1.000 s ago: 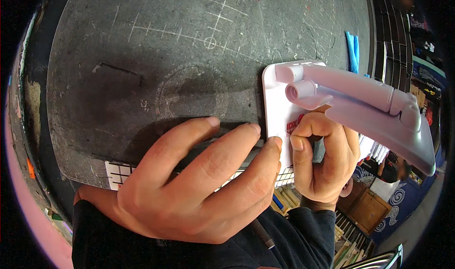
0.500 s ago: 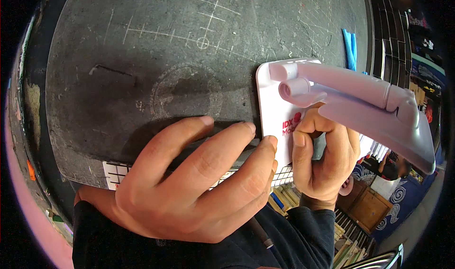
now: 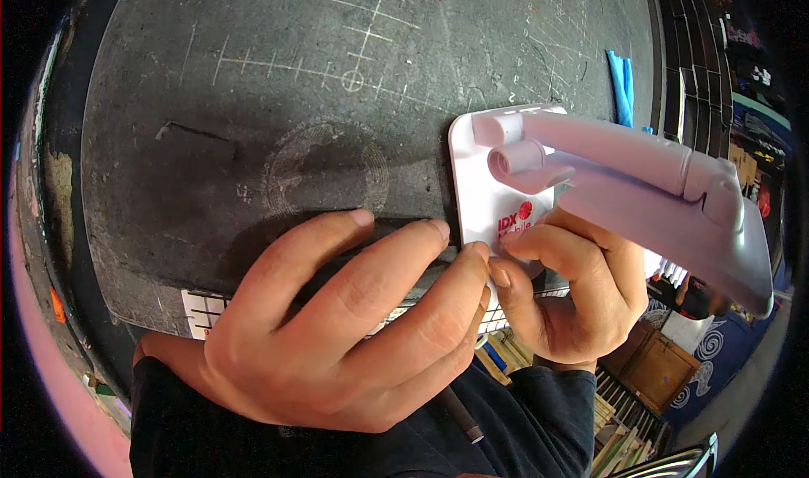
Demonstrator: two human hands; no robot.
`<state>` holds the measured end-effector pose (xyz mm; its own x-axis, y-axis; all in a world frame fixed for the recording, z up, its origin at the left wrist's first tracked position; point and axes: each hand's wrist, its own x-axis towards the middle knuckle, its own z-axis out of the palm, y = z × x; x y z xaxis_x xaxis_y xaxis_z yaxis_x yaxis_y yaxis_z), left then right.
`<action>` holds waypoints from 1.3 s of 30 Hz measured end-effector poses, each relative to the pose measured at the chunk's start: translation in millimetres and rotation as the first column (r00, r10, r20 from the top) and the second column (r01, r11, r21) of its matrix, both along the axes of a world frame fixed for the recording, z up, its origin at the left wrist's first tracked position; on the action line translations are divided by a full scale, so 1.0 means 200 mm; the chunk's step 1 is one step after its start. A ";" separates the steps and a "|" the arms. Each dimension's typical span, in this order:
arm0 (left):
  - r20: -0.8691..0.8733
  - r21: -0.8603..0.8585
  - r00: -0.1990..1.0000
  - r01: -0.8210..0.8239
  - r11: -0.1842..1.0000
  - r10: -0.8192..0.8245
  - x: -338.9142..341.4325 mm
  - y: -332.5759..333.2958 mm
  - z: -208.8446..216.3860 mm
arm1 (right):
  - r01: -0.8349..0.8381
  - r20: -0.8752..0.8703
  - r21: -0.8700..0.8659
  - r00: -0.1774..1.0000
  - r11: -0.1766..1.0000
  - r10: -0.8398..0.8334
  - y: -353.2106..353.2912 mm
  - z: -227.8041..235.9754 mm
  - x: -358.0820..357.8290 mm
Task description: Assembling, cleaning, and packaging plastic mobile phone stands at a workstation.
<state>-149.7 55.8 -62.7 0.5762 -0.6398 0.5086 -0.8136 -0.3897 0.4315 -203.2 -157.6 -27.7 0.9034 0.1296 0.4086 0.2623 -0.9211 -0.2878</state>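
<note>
White stand (image 3: 590, 174); dark grey mat (image 3: 278, 99), white grid lines; blue strip (image 3: 622, 82).

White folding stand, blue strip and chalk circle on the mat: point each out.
white folding stand (image 3: 497, 200), head view, on its flat base plate.
blue strip (image 3: 622, 86), head view, mid-length.
chalk circle (image 3: 352, 81), head view, on the small ring where the chalk lines cross.

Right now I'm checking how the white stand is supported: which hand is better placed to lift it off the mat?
Likely the right hand: its fingers pinch the white stand at its base plate. The left hand lies flat on the dark mat, fingertips only reaching the plate's edge.
</note>
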 end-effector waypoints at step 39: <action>-0.061 0.025 0.997 0.045 0.999 -0.043 0.02 0.02 0.02 | 0.110 -0.156 0.049 0.983 0.993 -0.101 0.02 0.00 0.01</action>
<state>-146.0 59.9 -58.3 0.5762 -0.6779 0.4566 -0.8031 -0.3660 0.4701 -201.2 -152.9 -27.2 0.9631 0.0106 0.2689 0.1134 -0.9222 -0.3697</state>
